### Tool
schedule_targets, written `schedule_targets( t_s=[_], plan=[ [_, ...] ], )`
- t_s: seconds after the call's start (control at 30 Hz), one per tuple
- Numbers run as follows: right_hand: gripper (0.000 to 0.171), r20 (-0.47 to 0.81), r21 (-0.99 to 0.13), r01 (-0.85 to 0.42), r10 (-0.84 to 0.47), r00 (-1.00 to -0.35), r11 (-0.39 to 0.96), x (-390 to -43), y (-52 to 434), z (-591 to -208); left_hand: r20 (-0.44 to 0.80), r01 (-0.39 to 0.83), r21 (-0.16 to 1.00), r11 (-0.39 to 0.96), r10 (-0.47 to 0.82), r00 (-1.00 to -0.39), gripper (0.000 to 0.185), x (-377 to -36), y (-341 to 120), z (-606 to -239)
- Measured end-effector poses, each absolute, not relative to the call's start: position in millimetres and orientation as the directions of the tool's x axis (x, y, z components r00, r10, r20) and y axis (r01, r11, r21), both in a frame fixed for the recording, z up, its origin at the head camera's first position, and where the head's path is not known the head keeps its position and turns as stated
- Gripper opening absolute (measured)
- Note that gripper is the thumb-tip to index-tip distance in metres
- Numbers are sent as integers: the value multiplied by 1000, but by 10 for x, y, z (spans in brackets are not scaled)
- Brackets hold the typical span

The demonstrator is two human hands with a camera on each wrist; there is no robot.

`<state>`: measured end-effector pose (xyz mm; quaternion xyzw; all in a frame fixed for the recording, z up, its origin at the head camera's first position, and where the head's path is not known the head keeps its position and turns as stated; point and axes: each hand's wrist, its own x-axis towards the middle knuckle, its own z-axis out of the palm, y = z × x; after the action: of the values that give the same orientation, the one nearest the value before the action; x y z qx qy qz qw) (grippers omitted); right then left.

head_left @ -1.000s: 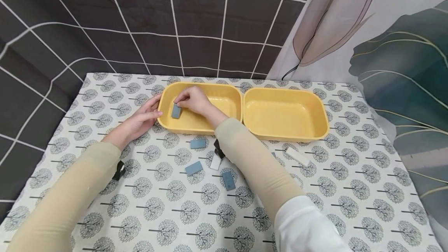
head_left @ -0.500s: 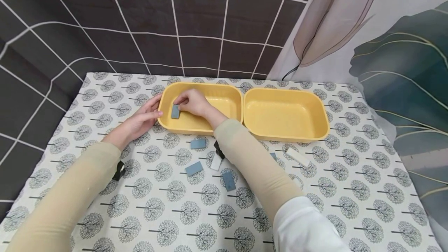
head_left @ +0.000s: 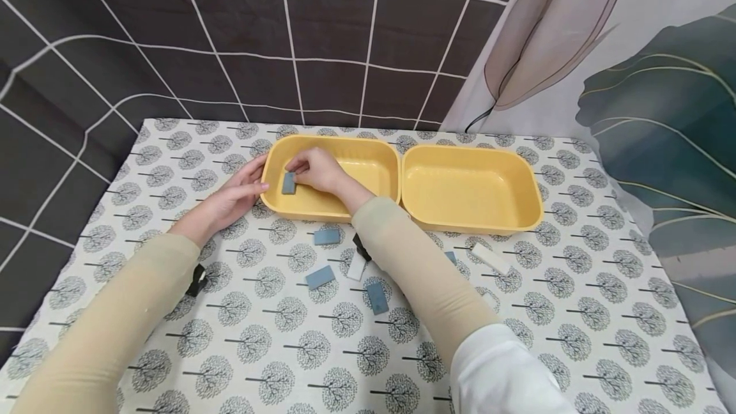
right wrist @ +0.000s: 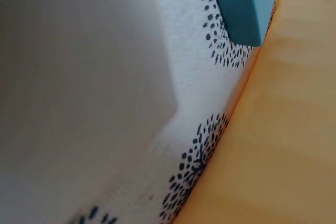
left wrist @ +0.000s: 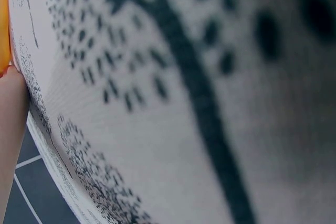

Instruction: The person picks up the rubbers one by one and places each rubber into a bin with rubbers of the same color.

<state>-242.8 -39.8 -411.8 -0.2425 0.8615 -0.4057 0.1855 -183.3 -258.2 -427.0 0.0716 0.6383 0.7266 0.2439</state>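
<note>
In the head view, the right hand (head_left: 317,170) is reaching into the left tray (head_left: 368,179), left of the frame's centre, its thumb and forefinger pinching the upper end of a small block (head_left: 289,185), blue-grey, which is lying on the tray floor near the left end. The left hand (head_left: 232,197) is resting against the outside of that tray's left end, its fingers fairly straight and extending along the wall, its thumb lying at the rim, grasping no block. The right tray (head_left: 468,184), also yellow, is sitting just beside the first, right of centre. Below the trays, three blue pieces are lying apart on the cloth (head_left: 276,331): an upper piece (head_left: 326,236), a middle piece (head_left: 319,277) and a lower piece (head_left: 376,298). A white piece (head_left: 356,266) is lying between them, close to the right sleeve (head_left: 425,267), while a long white piece (head_left: 490,259) is lying right of that sleeve, near a blue corner (head_left: 451,257) that the sleeve is partly hiding. At upper left, a dark wall (head_left: 241,18) is showing white grid lines. The left wrist view is mostly showing blurred tree-printed cloth
</note>
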Motion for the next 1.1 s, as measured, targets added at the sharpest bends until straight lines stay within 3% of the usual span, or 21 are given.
schedule_targets(
  t_s=[0.7, 1.1],
  plan=[
    [29, -53, -785, -307, -551, -833, 538, -2339, -322, -3946, -204, -261, 963, -70, 446, -871, 85, -1824, -2576, -4250],
    [24, 4, -787, -387, -623, -782, 480, -2133, 3, -3613, -204, -268, 960, -84, 445, -872, 86, -1843, -2581, -4274]
  ],
)
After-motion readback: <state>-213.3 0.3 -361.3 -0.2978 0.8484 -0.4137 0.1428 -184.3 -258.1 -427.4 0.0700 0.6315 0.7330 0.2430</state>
